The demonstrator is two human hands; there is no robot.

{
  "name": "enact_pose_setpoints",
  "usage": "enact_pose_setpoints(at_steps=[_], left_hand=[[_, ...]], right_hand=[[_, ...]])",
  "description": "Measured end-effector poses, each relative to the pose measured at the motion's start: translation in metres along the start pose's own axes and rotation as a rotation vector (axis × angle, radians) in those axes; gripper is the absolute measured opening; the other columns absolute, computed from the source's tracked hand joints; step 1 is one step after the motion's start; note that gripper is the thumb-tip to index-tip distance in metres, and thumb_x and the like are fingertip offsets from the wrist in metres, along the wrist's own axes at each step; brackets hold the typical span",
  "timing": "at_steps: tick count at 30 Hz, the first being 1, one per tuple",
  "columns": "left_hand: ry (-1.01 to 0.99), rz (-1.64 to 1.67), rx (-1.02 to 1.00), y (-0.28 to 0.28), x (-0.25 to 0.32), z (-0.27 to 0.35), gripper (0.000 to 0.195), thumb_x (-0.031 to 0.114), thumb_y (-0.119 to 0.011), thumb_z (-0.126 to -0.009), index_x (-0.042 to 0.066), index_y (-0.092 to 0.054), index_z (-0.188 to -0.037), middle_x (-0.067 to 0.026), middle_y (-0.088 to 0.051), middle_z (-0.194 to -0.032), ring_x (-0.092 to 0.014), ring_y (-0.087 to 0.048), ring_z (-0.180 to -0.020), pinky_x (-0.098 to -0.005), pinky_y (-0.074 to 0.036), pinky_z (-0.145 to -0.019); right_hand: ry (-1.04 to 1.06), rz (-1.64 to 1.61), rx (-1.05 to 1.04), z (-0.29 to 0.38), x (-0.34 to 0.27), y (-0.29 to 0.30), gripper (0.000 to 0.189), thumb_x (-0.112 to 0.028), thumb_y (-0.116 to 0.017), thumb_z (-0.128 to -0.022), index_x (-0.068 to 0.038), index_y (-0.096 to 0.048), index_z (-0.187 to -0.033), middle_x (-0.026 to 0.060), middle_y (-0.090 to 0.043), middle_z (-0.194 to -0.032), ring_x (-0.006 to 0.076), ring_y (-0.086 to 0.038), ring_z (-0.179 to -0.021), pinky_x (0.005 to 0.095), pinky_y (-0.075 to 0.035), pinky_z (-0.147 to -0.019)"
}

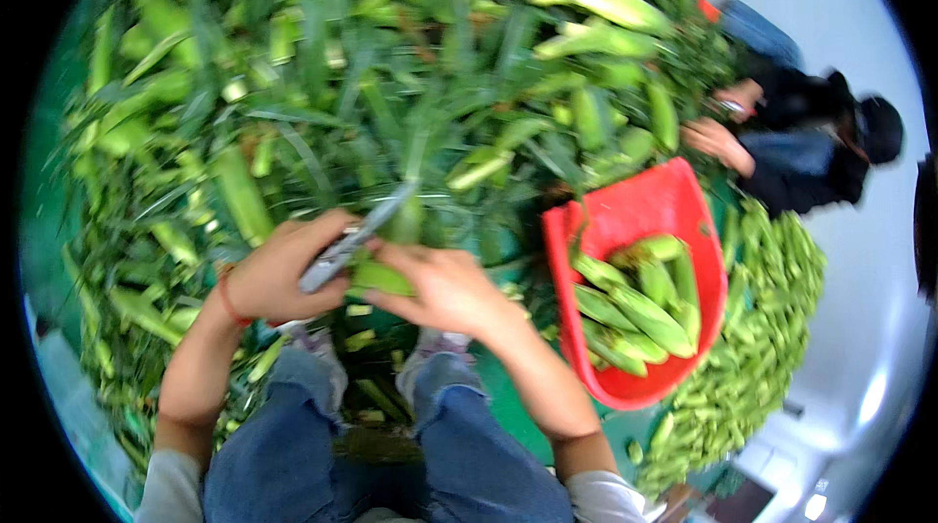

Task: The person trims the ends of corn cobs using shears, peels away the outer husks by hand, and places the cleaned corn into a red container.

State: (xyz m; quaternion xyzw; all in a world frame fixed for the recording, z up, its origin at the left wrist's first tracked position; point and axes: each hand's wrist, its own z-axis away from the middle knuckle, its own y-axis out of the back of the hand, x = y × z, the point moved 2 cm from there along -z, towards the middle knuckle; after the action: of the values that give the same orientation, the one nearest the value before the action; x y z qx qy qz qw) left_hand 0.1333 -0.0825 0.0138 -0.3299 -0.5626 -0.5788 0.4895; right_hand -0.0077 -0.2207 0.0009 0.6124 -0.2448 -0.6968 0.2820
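My left hand (289, 270), with a red cord at its wrist, is closed around the handle of a knife (330, 266) whose blade points up and to the right. Between both hands lies a green ear of corn in its husk (382, 279). The fingers of my right hand (443, 288) grip that ear from the right side. Long corn leaves stretch away beyond my hands, blurred by motion. To the right, a red plastic scoop-shaped basket (637, 384) holds several ears in green husks (652, 318).
A broad heap of corn stalks, leaves and ears (366, 98) spreads ahead and left. Right of the basket lies a large pile of husked-in ears (762, 303). Another person (799, 149) in dark clothes and a cap sits at the right, hands near the heap. Green floor (513, 406) shows below.
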Motion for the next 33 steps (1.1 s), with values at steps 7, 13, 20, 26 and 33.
enact_pose_setpoints(at_steps=[7,13,20,26,33], left_hand=[[0.110,-0.279,0.428,-0.003,-0.021,0.022,0.041,0.001,-0.062,-0.069,0.007,-0.042,-0.104,-0.0082,-0.053,-0.071,-0.022,-0.056,-0.059,-0.0321,-0.045,-0.057],[0.496,-0.973,0.237,0.054,-0.068,0.099,0.051,-0.003,-0.064,-0.059,0.005,-0.043,-0.104,-0.0153,-0.053,-0.107,-0.036,-0.057,-0.075,-0.0403,-0.047,-0.063],[0.390,-0.625,0.540,0.018,-0.039,0.088,0.059,-0.004,-0.062,-0.057,0.002,-0.044,-0.113,-0.0192,-0.048,-0.098,-0.040,-0.049,-0.092,-0.0417,-0.043,-0.080],[0.261,-0.410,0.408,-0.011,-0.019,0.047,0.057,0.001,-0.061,-0.058,0.001,-0.044,-0.112,-0.0190,-0.048,-0.095,-0.038,-0.049,-0.092,-0.0402,-0.041,-0.082],[0.366,-0.005,0.429,-0.005,-0.036,0.043,0.054,0.000,-0.061,-0.066,0.004,-0.040,-0.115,-0.0090,-0.055,-0.100,-0.020,-0.056,-0.088,-0.0326,-0.045,-0.079]], right_hand=[[-0.321,0.239,0.012,0.043,0.013,0.023,0.035,-0.040,-0.056,-0.083,-0.008,-0.050,-0.096,0.0126,-0.059,-0.080,0.0333,-0.061,-0.069,0.0434,-0.049,-0.057],[-0.727,0.659,0.133,0.164,0.047,0.075,0.044,-0.039,-0.070,-0.071,-0.011,-0.059,-0.103,0.0113,-0.061,-0.094,0.0279,-0.061,-0.083,0.0381,-0.050,-0.074],[-0.572,0.319,0.352,0.141,0.122,0.088,0.038,-0.015,-0.062,-0.078,-0.008,-0.055,-0.114,0.0123,-0.050,-0.124,0.0305,-0.047,-0.115,0.0416,-0.039,-0.095],[-0.430,1.064,0.119,0.071,0.239,0.129,0.043,-0.007,-0.050,-0.080,-0.011,-0.047,-0.123,0.0131,-0.054,-0.121,0.0277,-0.047,-0.118,0.0407,-0.031,-0.104],[-0.298,-0.820,1.560,0.096,0.183,0.201,0.038,-0.012,-0.045,-0.091,0.002,-0.039,-0.126,0.0161,-0.052,-0.122,0.0288,-0.053,-0.108,0.0405,-0.041,-0.095]])
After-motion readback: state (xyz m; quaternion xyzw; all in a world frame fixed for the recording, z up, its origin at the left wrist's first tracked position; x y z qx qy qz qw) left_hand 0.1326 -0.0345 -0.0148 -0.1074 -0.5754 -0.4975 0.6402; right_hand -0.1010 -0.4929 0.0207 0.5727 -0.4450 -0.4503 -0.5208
